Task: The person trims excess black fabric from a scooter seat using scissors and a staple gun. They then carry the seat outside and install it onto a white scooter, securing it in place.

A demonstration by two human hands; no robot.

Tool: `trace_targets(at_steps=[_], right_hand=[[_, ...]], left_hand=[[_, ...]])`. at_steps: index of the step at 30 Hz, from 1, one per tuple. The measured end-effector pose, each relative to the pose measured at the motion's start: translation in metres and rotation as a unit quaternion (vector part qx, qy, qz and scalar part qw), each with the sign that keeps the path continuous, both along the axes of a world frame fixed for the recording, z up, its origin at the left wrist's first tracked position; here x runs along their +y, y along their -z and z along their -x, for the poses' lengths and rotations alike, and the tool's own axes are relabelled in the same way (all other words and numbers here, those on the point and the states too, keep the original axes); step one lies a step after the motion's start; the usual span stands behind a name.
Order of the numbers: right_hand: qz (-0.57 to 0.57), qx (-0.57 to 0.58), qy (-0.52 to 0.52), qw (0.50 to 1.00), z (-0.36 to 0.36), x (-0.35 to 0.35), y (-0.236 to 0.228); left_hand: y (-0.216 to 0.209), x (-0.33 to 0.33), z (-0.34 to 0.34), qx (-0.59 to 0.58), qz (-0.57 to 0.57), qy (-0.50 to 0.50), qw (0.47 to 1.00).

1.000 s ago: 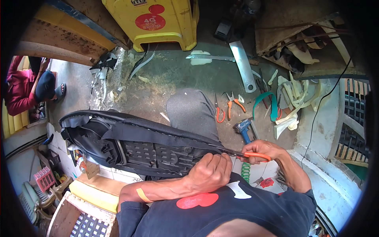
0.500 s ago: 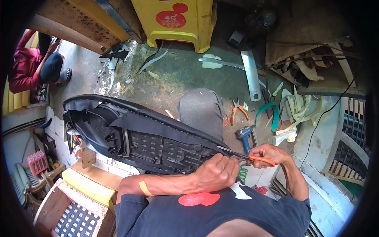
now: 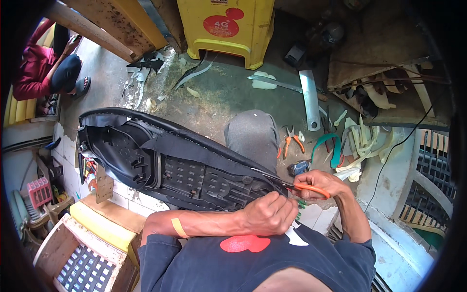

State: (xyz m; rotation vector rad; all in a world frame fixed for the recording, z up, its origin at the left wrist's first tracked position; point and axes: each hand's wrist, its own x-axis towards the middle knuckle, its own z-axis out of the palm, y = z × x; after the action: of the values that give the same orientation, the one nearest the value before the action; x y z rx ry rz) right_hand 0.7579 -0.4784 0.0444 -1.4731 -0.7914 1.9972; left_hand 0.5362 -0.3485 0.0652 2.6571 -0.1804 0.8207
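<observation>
A long black motorcycle seat (image 3: 214,187) lies underside up across my lap, its narrow end toward my hands. Its black cover (image 3: 180,148) is folded over the rim, with a stitched line along the edge. My left hand (image 3: 270,214) is closed in a pinch on the cover's edge at the narrow end. In my right hand (image 3: 323,184) is a pair of scissors (image 3: 311,190) with orange handles. The blades point left along the cover just beyond my left hand; whether they are parted is hard to see.
Orange-handled pliers (image 3: 293,141), a staple gun (image 3: 299,168) partly behind my right hand, a metal ruler (image 3: 309,100) and a green strap (image 3: 327,146) lie on the floor. A yellow plastic stool (image 3: 226,29) stands ahead. Another person (image 3: 44,73) sits at far left.
My right hand has brought the scissors left and slightly up, so the blades reach further along the cover. My left hand keeps its pinch. The staple gun is now more hidden.
</observation>
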Motion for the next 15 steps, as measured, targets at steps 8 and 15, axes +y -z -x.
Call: trace_targets(at_steps=[8,15], right_hand=[[0.066,-0.113,-0.09,0.987,0.002,0.039,-0.023],[0.039,-0.167,-0.111,0.979,0.017,0.076,-0.028]], left_hand=[[-0.003,0.0,0.005,-0.077,0.041,-0.023,0.996],[-0.004,0.002,0.005,-0.148,0.081,-0.031,0.985]])
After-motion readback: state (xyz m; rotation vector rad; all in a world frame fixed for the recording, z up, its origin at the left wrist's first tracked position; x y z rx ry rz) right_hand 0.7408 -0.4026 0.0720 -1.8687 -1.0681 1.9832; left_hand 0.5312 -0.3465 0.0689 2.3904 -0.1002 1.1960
